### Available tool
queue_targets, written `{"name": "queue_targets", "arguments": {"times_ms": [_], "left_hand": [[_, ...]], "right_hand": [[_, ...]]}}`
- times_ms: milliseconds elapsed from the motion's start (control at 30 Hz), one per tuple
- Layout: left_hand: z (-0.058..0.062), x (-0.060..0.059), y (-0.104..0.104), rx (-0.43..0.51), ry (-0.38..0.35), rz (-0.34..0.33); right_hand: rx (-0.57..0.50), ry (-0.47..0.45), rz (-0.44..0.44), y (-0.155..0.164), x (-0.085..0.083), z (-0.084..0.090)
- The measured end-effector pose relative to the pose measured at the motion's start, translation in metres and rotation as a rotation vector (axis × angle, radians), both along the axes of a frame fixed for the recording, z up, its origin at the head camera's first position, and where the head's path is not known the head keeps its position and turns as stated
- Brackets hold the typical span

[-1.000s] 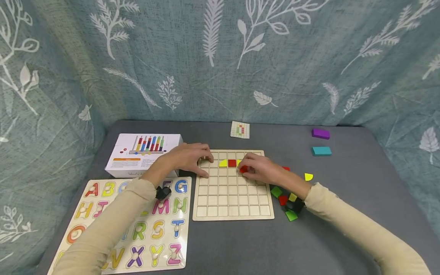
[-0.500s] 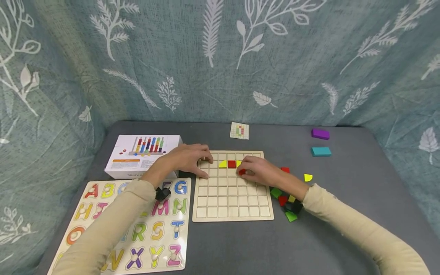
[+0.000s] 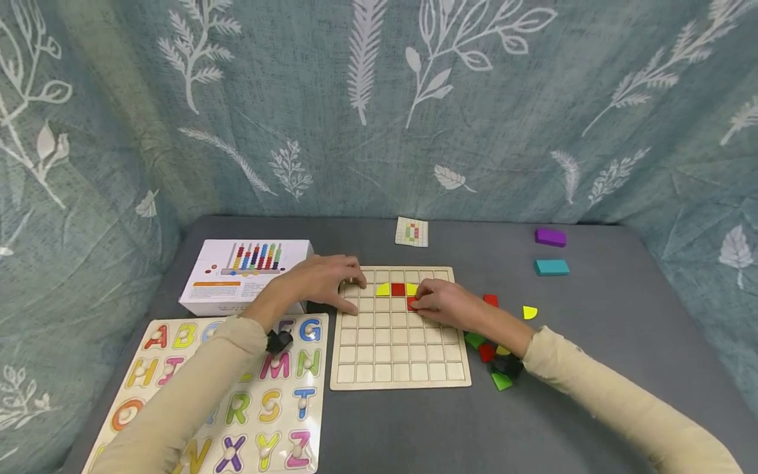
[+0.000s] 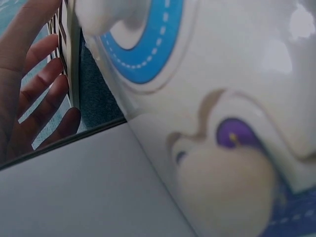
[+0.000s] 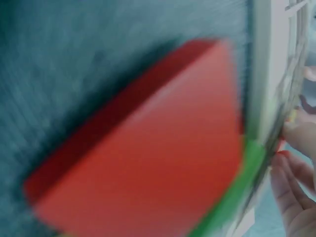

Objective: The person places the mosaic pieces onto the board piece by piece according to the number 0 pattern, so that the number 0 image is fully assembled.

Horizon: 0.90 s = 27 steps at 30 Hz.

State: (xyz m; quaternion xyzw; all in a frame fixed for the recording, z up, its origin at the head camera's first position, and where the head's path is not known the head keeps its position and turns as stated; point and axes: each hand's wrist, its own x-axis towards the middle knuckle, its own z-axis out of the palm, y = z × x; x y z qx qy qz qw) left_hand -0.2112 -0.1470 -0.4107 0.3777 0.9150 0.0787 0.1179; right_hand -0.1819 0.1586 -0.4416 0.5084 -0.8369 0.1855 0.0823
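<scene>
Grey surface (image 3: 592, 368) carrying a wooden grid board (image 3: 398, 359), left hand (image 3: 322, 280) resting flat-fingered on its left edge. Right hand (image 3: 447, 304) now lower on the board than a second ago — pinching a red piece (image 3: 411, 303) into the cell below the yellow-red-yellow row (image 3: 397, 289). Alphabet puzzle (image 3: 237, 408), white box (image 3: 245, 273) at left; loose pieces (image 3: 494, 359) beside the right wrist — none blocking.

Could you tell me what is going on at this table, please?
A person is filling a wooden grid board with coloured pieces. The right hand pinches a red piece over a cell in the third row, just under the yellow and red pieces in the second row. The left hand rests on the board's top left corner.
</scene>
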Motion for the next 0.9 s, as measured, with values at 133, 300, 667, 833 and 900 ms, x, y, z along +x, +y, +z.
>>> {"name": "queue_targets", "arguments": {"times_ms": [133,300,667,833,900], "left_hand": [[-0.004,0.007,-0.002,-0.013,-0.026,0.000],[-0.004,0.009,0.000,-0.007,-0.019,0.003],[-0.001,0.001,0.000,-0.009,0.000,0.013],[0.000,-0.002,0.002,-0.017,0.009,0.012],[0.000,-0.003,0.003,-0.014,0.009,0.006]], "right_hand": [[0.001,0.018,-0.006,0.014,0.017,-0.002],[-0.010,-0.048,-0.117,0.045,0.033,-0.001],[-0.102,-0.141,-0.332,0.098,0.034,0.005],[-0.122,-0.138,-0.360,0.107,0.030,0.006],[-0.118,-0.131,-0.363,0.108,0.029,0.007]]}}
